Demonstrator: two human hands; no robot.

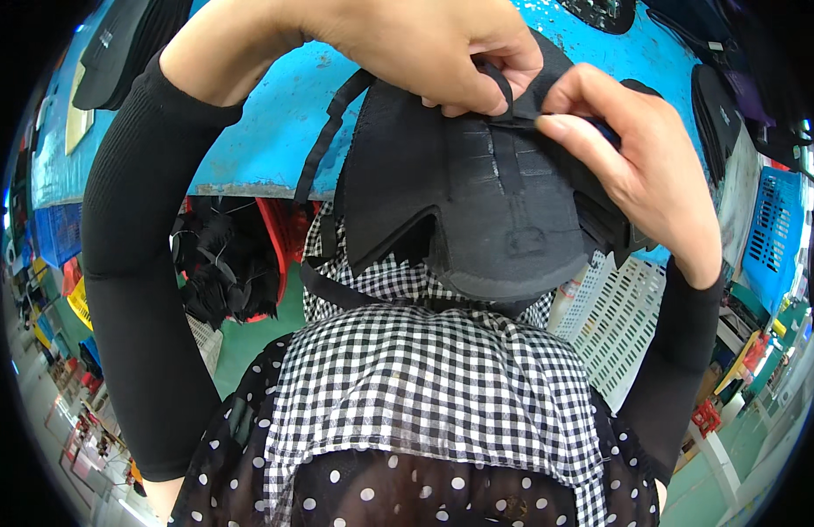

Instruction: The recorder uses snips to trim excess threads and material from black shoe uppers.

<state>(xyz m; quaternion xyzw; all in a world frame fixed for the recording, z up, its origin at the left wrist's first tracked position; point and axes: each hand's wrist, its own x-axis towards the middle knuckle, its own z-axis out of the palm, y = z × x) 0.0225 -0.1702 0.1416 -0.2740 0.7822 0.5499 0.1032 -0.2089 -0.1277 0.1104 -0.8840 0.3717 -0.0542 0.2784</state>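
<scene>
A black padded panel (477,193) with a notched, rounded near end and narrow strips along its middle lies against the blue table's edge, overhanging toward my lap. My left hand (433,53) reaches over from the far left and pinches a thin black strap (503,88) that loops up at the panel's upper part. Beside it, my right hand (631,140) is closed, thumb and forefinger together at the same strap area; what exactly they grip is partly hidden. A loose black strap (328,132) with stepped edges hangs at the panel's left side.
The blue table (266,149) spans the far side, with stacks of black pieces at its left (117,53) and right (719,114). Below are a red bin (279,246) with bundled black parts and a white perforated basket (613,325). A blue crate (771,237) stands right.
</scene>
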